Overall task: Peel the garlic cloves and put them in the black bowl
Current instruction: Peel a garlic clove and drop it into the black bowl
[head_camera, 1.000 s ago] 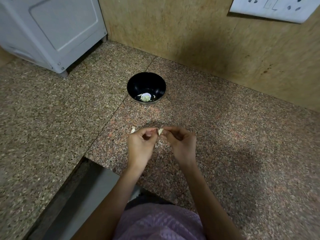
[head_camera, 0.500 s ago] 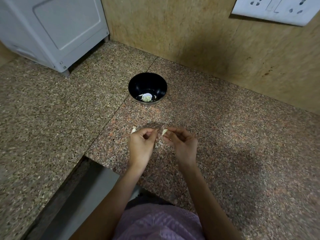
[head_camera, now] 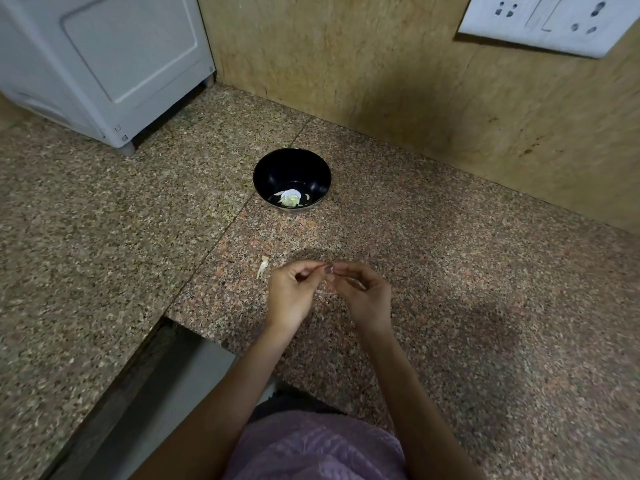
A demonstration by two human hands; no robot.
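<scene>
The black bowl (head_camera: 265, 169) stands on the granite counter, with a few peeled garlic cloves (head_camera: 289, 199) lying in its bottom. In front of it my left hand (head_camera: 292, 297) and my right hand (head_camera: 365, 296) meet fingertip to fingertip just above the counter. Both pinch one small garlic clove, which the fingers almost wholly hide. A pale garlic piece (head_camera: 263, 266) lies on the counter just left of my left hand. Thin peel scraps (head_camera: 325, 291) lie under and between the hands.
A white appliance (head_camera: 104, 64) stands on feet at the back left. A brown wall runs behind the bowl, with a white socket panel (head_camera: 554, 22) at the top right. The counter has a cut-out gap (head_camera: 138, 393) at the lower left.
Half a second ago my hands were slightly apart, with the clove showing at my right fingertips. They have closed together again and the clove is now covered.
</scene>
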